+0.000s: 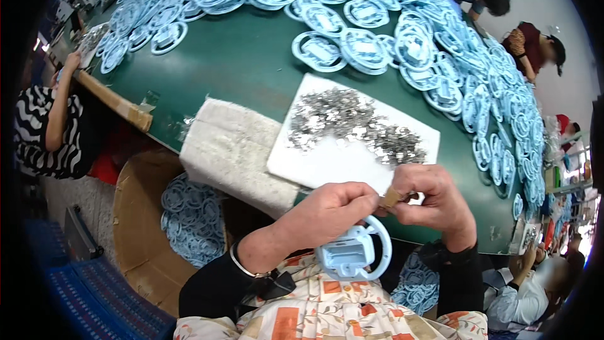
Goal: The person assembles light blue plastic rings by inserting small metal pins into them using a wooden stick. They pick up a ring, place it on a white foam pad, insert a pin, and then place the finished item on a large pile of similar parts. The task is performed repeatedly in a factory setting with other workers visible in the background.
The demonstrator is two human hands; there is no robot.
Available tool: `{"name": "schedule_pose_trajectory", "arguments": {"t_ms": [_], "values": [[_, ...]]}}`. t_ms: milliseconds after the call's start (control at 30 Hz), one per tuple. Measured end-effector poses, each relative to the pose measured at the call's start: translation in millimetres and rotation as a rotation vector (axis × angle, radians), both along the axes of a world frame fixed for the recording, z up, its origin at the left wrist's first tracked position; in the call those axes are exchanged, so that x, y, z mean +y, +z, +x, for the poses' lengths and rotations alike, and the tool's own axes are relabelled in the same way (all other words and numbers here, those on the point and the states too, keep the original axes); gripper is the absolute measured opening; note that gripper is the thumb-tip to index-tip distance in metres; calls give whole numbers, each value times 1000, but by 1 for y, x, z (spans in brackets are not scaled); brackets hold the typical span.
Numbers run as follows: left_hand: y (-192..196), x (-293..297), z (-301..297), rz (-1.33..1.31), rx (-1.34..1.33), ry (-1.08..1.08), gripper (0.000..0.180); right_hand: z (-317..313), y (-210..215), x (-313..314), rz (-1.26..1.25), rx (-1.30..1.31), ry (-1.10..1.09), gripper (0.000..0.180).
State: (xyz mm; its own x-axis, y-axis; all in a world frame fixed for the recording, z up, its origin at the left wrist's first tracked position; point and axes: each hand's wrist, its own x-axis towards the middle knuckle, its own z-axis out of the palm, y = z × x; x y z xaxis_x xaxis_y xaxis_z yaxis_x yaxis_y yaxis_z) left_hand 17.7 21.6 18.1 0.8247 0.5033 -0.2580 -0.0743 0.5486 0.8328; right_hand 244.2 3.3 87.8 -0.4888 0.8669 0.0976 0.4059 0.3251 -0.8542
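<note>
— Hands first: what do they hold?

— The left hand (pixel 330 208) is closed around the top of a light blue plastic ring part (pixel 353 253), a round frame with a blocky middle piece. It hangs just below both hands, over the person's lap and in front of the near edge of the green table (pixel 245 63). The fingers hide the upper arc of the ring.

— And the right hand?

— The right hand (pixel 431 198) is pinched shut on a small tan piece (pixel 390 198) that sticks out between thumb and fingers, touching the left fingertips. What that piece is I cannot tell; most of it is covered. A bit of metal may sit behind it, too small to make out.

— Where do the metal bits lie?

— On a white board (pixel 340 160) just beyond the hands there is a heap of small shiny metal clips (pixel 352 123). Single shapes blur together. The right hand covers the board's near corner.

— Anything beside it?

— A white foam block (pixel 233 151) touches the board's left edge and overhangs the table rim. Below it stands a cardboard box (pixel 135 220) with more blue ring parts inside, partly hidden by the foam and the left forearm.

— The far side?

— Piles of the same blue rings (pixel 390 38) run along the far and right rim, bent by the lens. Other people sit around the table, cut off by the dark border.
</note>
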Motion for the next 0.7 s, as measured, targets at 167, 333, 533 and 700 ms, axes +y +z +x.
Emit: {"name": "schedule_pose_trajectory", "arguments": {"t_ms": [167, 333, 533, 700], "values": [[4, -9, 9, 190, 50, 288, 24, -3, -6, -21, -306, 159, -437, 14], [11, -12, 20, 466, 176, 360, 23, -4, -15, -29, -355, 198, -463, 11], [16, -15, 28, 698, 236, 439, 22, -5, -19, -33, -447, 319, -498, 11], [14, -13, 31, 698, 260, 425, 24, -4, -27, -35, -522, 445, -487, 14]]}}
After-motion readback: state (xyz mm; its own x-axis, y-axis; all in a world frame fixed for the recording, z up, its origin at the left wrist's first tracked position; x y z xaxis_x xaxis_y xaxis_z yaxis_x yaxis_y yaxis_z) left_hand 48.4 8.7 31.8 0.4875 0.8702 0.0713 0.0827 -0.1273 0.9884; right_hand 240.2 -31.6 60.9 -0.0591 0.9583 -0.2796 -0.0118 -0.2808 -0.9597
